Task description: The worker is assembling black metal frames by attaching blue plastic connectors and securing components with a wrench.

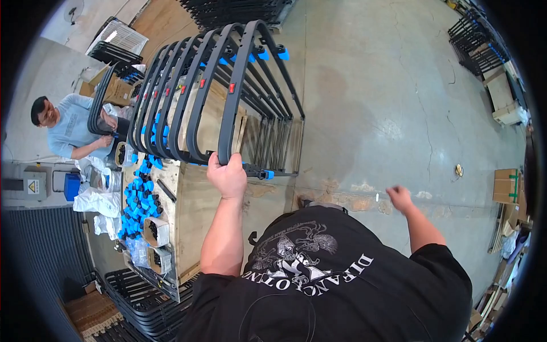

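Left hand [227, 175] is clenched around the near edge of the foremost dark frame [233, 85], which stands upright at the end of a row of like frames [165, 97] on the wooden worktable [211, 199]. Right hand [400, 197] swings free over the concrete floor [370, 85], blurred; whether its fingers are spread or curled cannot be told.

Risk: gripped at one point only, the frame could tip or drag its neighbours.

Blue caps [139, 202] and small boxes [155, 231] crowd the table's left; a co-worker [71, 128] handles another frame beyond.
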A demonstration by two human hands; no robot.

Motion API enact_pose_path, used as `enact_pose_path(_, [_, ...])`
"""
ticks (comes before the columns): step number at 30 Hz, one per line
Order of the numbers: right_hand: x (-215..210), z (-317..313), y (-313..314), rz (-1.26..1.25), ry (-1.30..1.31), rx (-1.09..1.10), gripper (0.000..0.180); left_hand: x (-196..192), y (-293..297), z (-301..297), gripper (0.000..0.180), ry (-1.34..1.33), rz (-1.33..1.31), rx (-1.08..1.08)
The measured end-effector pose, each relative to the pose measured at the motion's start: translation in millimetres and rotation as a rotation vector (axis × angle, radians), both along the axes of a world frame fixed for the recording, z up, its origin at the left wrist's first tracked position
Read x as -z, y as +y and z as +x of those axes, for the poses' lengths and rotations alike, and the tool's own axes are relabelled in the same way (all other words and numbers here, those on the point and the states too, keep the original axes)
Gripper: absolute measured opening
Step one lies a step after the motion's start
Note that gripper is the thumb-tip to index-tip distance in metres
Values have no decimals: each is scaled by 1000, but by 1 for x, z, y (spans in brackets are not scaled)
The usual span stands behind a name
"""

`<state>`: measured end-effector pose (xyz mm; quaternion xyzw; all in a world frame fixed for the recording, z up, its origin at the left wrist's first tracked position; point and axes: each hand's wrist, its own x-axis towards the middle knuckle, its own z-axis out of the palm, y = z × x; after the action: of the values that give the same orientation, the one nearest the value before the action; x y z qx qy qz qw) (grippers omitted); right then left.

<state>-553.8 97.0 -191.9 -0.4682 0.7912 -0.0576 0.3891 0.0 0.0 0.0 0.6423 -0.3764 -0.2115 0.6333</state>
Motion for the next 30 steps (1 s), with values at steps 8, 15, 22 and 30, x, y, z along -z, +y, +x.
enact_pose_path(8, [28, -63, 88, 435, -67, 440, 49, 0, -25, 12, 10, -20, 43, -14])
enact_pose_path(15, [50, -23, 6, 225, -113, 279, 45, -18, -20, 29, 18, -147, 207, -38])
enact_pose_path(22, [44, 65, -69, 199, -235, 164, 40, -7, 70, 55, 43, -384, 267, -71])
enact_pose_path(30, [82, 191, -112, 414, -42, -482, 38, 272, 451, 143, 52, -178, 1718, 328])
